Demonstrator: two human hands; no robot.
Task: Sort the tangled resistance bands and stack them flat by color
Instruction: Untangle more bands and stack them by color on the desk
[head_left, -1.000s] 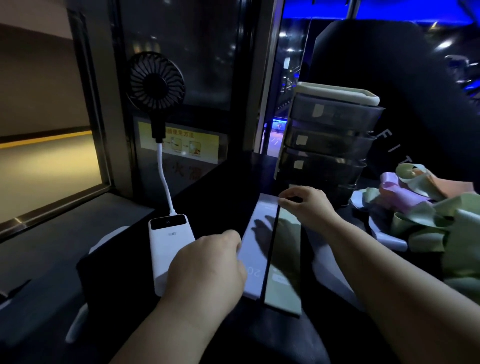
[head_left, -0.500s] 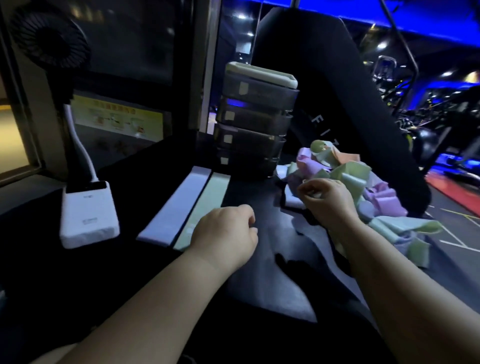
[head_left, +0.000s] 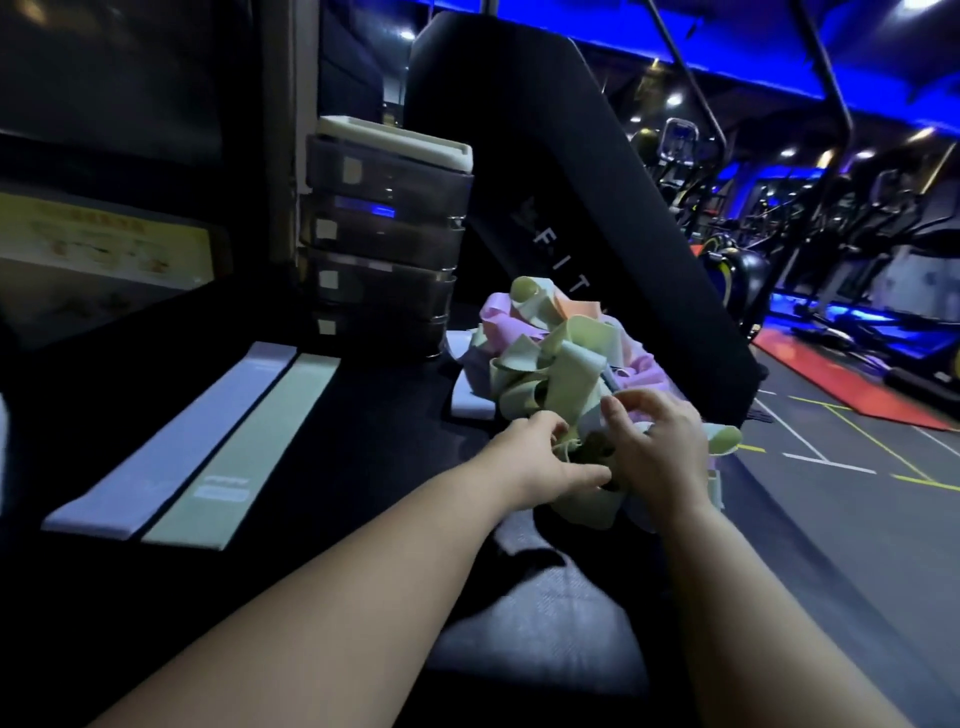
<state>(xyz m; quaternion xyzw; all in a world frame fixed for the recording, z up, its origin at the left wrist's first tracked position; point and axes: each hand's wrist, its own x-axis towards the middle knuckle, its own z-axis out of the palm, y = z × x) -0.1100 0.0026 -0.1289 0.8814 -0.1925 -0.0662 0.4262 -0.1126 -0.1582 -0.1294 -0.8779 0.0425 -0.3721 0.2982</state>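
Both hands at near edge of tangled pile (head_left: 550, 364).
L hand (head_left: 540, 457) fingers pinch a green loop; R hand (head_left: 657, 447) fingers spread, half-open, on pile. Bulk lies just beyond fingertips; flat bands (head_left: 197, 447) well left on tabletop.

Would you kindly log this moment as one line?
left hand | right hand | both in tangled bands | lavender band, green band flat
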